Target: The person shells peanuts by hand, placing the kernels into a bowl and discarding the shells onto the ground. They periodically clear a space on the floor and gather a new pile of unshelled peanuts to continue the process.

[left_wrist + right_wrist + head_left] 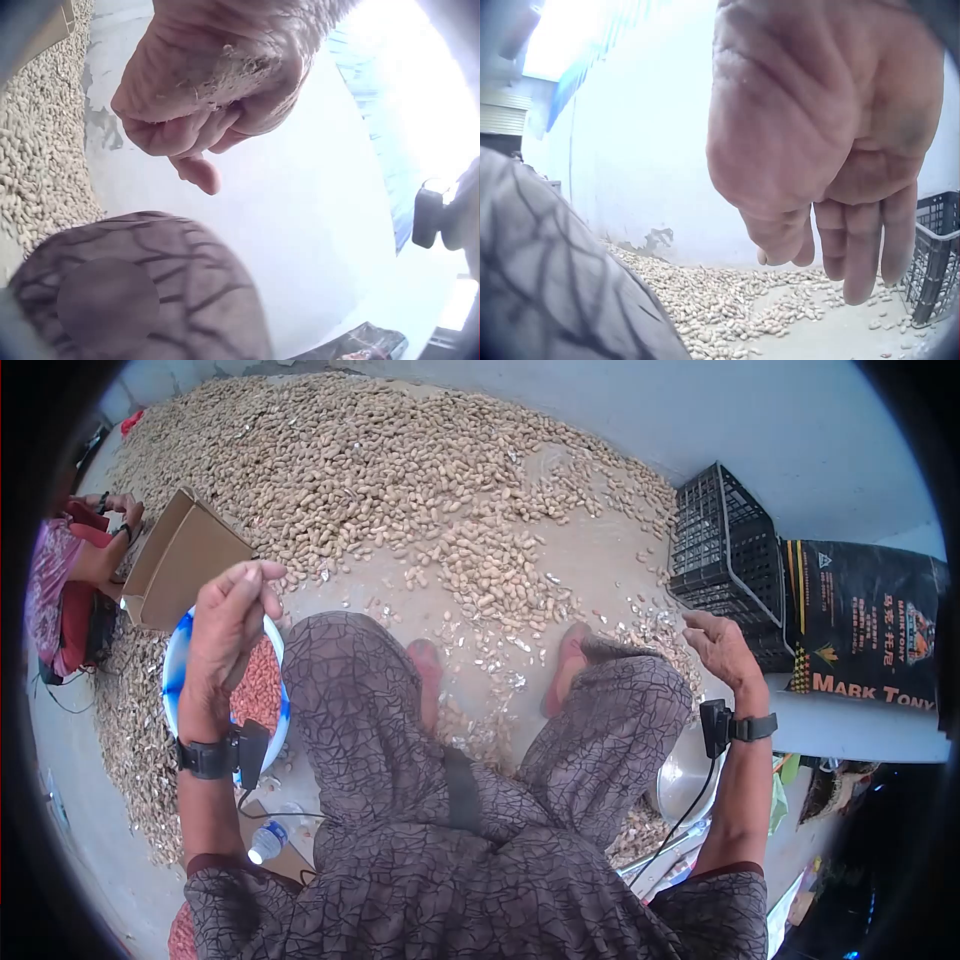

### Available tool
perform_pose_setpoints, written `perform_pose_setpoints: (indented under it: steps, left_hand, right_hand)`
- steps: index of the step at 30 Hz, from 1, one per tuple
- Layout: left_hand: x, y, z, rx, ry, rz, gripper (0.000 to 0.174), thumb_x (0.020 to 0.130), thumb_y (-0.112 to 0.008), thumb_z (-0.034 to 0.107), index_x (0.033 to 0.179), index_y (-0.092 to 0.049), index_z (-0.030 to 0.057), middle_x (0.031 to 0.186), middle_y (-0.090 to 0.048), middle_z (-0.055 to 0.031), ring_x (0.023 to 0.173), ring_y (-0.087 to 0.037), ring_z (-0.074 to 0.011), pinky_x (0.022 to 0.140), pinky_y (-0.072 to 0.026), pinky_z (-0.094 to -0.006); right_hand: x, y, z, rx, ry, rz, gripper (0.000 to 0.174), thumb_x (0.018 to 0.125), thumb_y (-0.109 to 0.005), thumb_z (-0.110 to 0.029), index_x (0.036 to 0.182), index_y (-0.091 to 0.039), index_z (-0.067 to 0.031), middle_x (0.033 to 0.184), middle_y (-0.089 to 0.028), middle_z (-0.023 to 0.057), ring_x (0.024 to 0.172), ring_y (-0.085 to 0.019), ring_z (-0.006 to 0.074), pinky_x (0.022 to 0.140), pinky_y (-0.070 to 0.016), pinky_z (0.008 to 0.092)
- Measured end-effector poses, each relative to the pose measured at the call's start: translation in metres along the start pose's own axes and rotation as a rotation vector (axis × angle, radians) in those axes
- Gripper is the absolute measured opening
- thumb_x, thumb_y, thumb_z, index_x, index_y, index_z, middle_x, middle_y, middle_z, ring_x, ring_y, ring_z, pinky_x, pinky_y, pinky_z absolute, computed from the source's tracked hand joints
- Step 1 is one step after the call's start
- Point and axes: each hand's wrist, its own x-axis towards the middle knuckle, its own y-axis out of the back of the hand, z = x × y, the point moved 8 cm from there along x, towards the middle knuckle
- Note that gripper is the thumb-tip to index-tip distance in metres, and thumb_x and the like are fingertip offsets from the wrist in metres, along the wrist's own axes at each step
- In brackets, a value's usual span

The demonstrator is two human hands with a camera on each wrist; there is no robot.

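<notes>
My left hand (228,622) hovers over a blue-and-white basin (172,665) of shelled reddish peanuts (258,688). Its fingers are curled in toward the palm, and the left wrist view shows bits of debris stuck to the skin. Nothing shows between those fingers; the inside of the curl is hidden. On the other side, my right hand (728,652) is raised beyond the right knee. In the right wrist view its fingers (862,251) hang loosely extended with nothing in them. A metal bowl (688,772) sits below the right forearm, partly covered by the trouser leg.
A large heap of unshelled peanuts (340,460) spreads across the floor toward the wall. Black plastic crates (725,540) and a black printed sack (865,625) stand at right. Left are a cardboard box (185,560), another person (75,575) and a bottle (268,840). Shell scraps litter the floor.
</notes>
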Motion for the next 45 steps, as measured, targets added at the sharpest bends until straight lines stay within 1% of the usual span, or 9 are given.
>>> perform_pose_setpoints:
  steps: [2,14,28,32,37,39,43,44,45]
  left_hand:
    - [-0.006,-0.010,0.032,-0.203,-0.104,-0.010,0.027,0.090,-0.042,0.020,0.099,-0.051,-0.0043,0.064,-0.051,-0.0006,0.035,-0.023,0.0017,0.031,-0.0178,-0.0136]
    - [-0.036,-0.095,0.120,-0.511,-0.230,-0.444,0.027,0.091,-0.037,0.014,0.100,-0.052,-0.0074,0.067,-0.054,-0.0028,0.035,-0.028,0.0010,0.030,-0.0239,-0.0120]
    - [-0.035,-0.140,0.163,-0.559,-0.255,-0.671,0.027,0.092,-0.035,0.014,0.100,-0.048,-0.0073,0.066,-0.048,-0.0008,0.033,-0.026,0.0010,0.029,-0.0239,-0.0123]
    - [-0.010,-0.137,0.143,-0.708,-0.024,-0.492,0.018,0.089,-0.040,0.011,0.089,-0.050,-0.0039,0.062,-0.052,-0.0042,0.033,-0.029,-0.0036,0.029,-0.0252,-0.0160]
    - [0.031,-0.126,0.098,-0.743,0.014,-0.447,0.013,0.087,-0.043,0.008,0.087,-0.051,-0.0027,0.062,-0.051,-0.0036,0.035,-0.031,-0.0037,0.029,-0.0250,-0.0165]
    - [0.044,-0.116,0.079,-0.694,-0.054,-0.394,0.024,0.091,-0.038,0.013,0.100,-0.049,-0.0069,0.066,-0.048,-0.0001,0.035,-0.027,0.0002,0.030,-0.0247,-0.0134]
    - [0.051,-0.100,0.065,-0.557,-0.045,-0.264,0.023,0.090,-0.040,0.013,0.099,-0.049,-0.0069,0.067,-0.048,-0.0011,0.036,-0.027,-0.0004,0.031,-0.0249,-0.0136]
    - [0.049,-0.104,0.063,-0.712,0.109,-0.327,0.011,0.086,-0.043,0.006,0.085,-0.050,-0.0013,0.061,-0.050,-0.0028,0.035,-0.031,-0.0035,0.029,-0.0246,-0.0166]
    - [0.051,-0.102,0.062,-0.716,0.111,-0.330,0.011,0.086,-0.043,0.006,0.085,-0.050,-0.0013,0.061,-0.050,-0.0028,0.035,-0.031,-0.0035,0.029,-0.0246,-0.0166]
  right_hand:
    - [-0.010,0.011,-0.015,-0.009,0.079,0.073,0.028,0.077,-0.055,-0.010,0.102,-0.056,0.0011,0.090,-0.061,0.0191,0.081,-0.061,0.0230,0.073,-0.0452,0.0297]
    - [-0.057,0.014,-0.056,0.021,0.165,0.088,0.027,0.076,-0.054,-0.007,0.101,-0.054,0.0042,0.082,-0.061,0.0176,0.077,-0.058,0.0187,0.071,-0.0441,0.0291]
    - [-0.099,0.043,-0.110,0.102,0.210,0.165,0.027,0.076,-0.056,-0.006,0.100,-0.055,0.0061,0.078,-0.060,0.0157,0.069,-0.053,0.0123,0.066,-0.0437,0.0257]
    - [-0.100,0.044,-0.132,0.080,0.249,0.182,0.028,0.074,-0.057,-0.006,0.100,-0.055,0.0062,0.073,-0.058,0.0172,0.063,-0.051,0.0131,0.062,-0.0435,0.0263]
    - [-0.092,0.034,-0.161,-0.061,0.265,0.135,0.028,0.073,-0.057,-0.006,0.098,-0.055,0.0059,0.074,-0.057,0.0217,0.063,-0.055,0.0205,0.062,-0.0438,0.0294]
    - [-0.087,0.029,-0.171,-0.088,0.267,0.125,0.028,0.073,-0.056,-0.006,0.098,-0.055,0.0055,0.073,-0.057,0.0221,0.062,-0.056,0.0230,0.061,-0.0437,0.0298]
    - [-0.075,0.015,-0.198,-0.143,0.307,0.089,0.028,0.072,-0.057,-0.008,0.098,-0.056,0.0039,0.069,-0.056,0.0217,0.060,-0.056,0.0275,0.060,-0.0436,0.0317]
    - [-0.071,0.013,-0.207,-0.144,0.308,0.089,0.028,0.072,-0.057,-0.008,0.098,-0.056,0.0039,0.069,-0.056,0.0217,0.060,-0.056,0.0275,0.060,-0.0436,0.0317]
    - [-0.068,0.007,-0.218,-0.125,0.343,0.047,0.029,0.072,-0.057,-0.008,0.098,-0.056,0.0036,0.067,-0.055,0.0212,0.059,-0.056,0.0278,0.059,-0.0436,0.0324]
